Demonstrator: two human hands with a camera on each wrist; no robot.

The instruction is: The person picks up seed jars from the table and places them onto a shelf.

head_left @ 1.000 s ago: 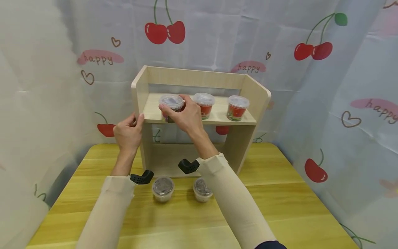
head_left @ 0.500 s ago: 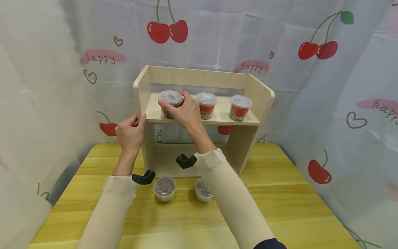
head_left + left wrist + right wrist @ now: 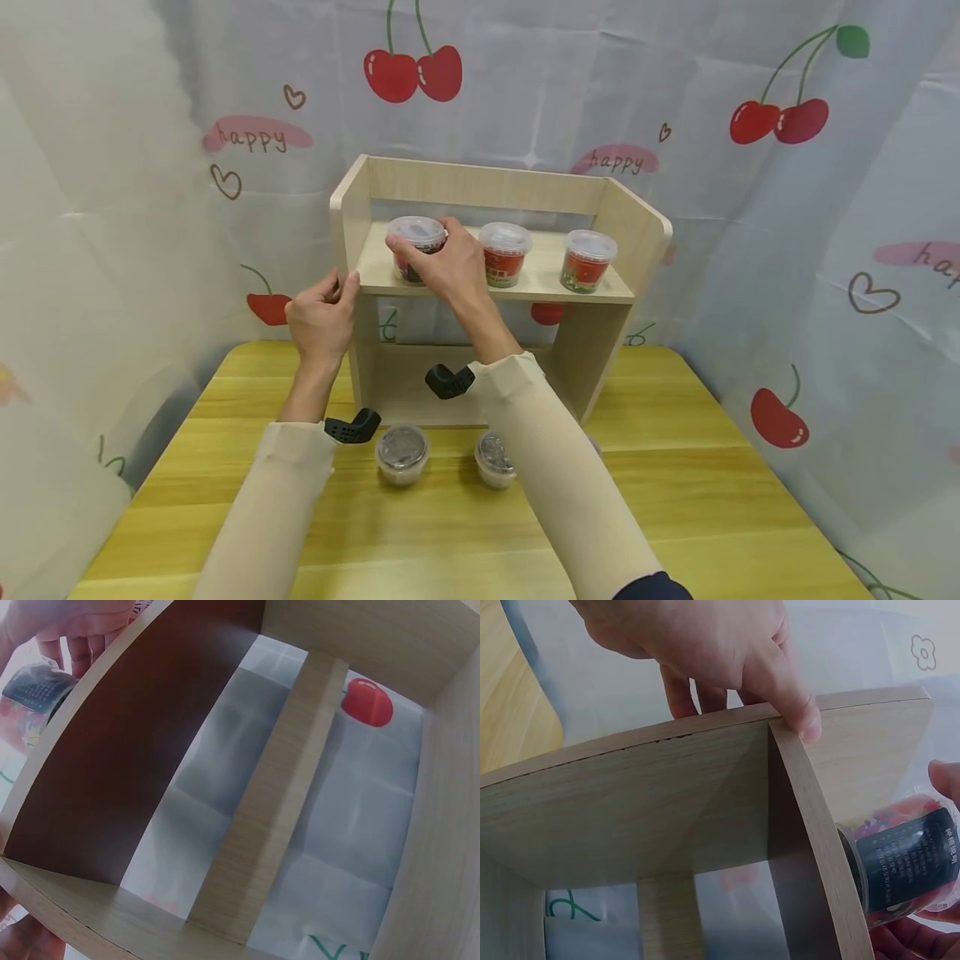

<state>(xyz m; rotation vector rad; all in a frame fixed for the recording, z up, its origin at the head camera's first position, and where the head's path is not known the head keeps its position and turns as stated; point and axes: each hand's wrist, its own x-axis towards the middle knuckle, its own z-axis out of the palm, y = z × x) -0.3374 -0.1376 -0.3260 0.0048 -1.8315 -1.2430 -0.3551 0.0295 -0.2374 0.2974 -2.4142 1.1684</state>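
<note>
On the left of the upper board of a light wooden two-tier shelf (image 3: 581,358) stands a clear-lidded plastic cup (image 3: 417,232) with a dark and pink label. My right hand (image 3: 463,268) grips this cup between thumb and fingers; part of the cup is behind the hand. In the right wrist view, the cup's label (image 3: 907,859) faces the camera and its base meets the upper board. My left hand (image 3: 324,321) holds the shelf's left side panel, thumb on the front edge near the board and fingers around the outer side.
Two red-labelled lidded cups (image 3: 504,257) stand farther right on the upper board. Several dark-lidded cups (image 3: 402,454) sit on the yellow wooden table (image 3: 420,542) before the shelf, one mostly behind the right sleeve. A cherry-patterned curtain (image 3: 517,83) hangs behind and at both sides.
The cup in my right hand has gone slightly back from the board's front edge and now sits on it. My left hand stays on the panel. The head view has shifted a little.
</note>
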